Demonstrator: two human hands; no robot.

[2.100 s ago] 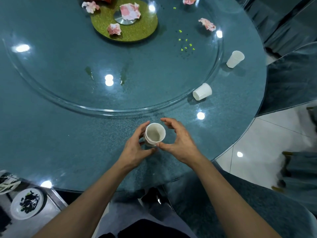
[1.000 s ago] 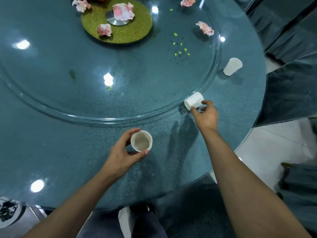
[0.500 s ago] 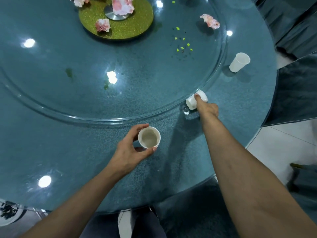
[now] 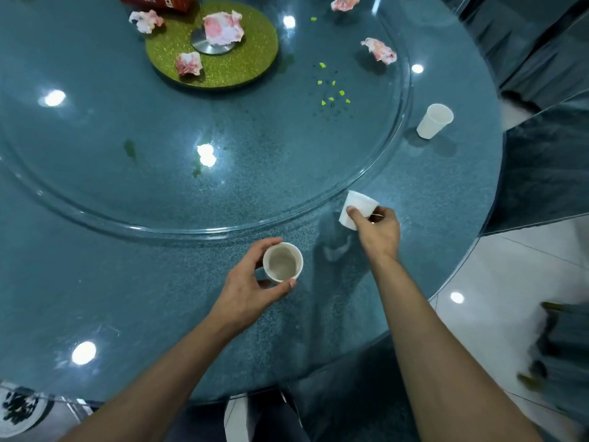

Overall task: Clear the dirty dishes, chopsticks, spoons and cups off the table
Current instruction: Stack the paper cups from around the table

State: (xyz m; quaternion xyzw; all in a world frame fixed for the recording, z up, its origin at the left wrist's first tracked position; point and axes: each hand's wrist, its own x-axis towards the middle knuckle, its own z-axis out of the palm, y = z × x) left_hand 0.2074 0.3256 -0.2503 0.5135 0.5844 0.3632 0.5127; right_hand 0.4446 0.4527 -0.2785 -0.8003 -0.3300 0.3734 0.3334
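Near cup (image 4: 282, 262), white, mouth up, sits in your left hand (image 4: 251, 282) w/ fingers (image 4: 271, 242) and thumb curled round its wall, over the front part of the blue speckled tabletop (image 4: 127, 298). Whether it rests there or is lifted can't be told. Tilted cup (image 4: 358, 209), also white, is gripped by your right hand (image 4: 379, 231) right at the rim of the glass turntable (image 4: 255, 138). Your thumb presses its side and the other fingers are curled behind it. Far cup (image 4: 435, 120) stands upright and untouched on the tabletop's right side, just outside the turntable. Total: 3 cups.

Writing: white lettering on a red box (image 4: 156, 1) at the top edge, cropped and too blurred to read.

Also on the turntable: 5 crumpled pink-and-white tissues (image 4: 223, 27), 3 on or at the green glitter disc (image 4: 251, 55) and 2 out on the glass, plus a scatter of small green scraps (image 4: 331, 90). One plate (image 4: 32, 424) w/ dark leftovers shows bottom left, below the tabletop. Dark-covered chairs (image 4: 548, 173) crowd the right side.
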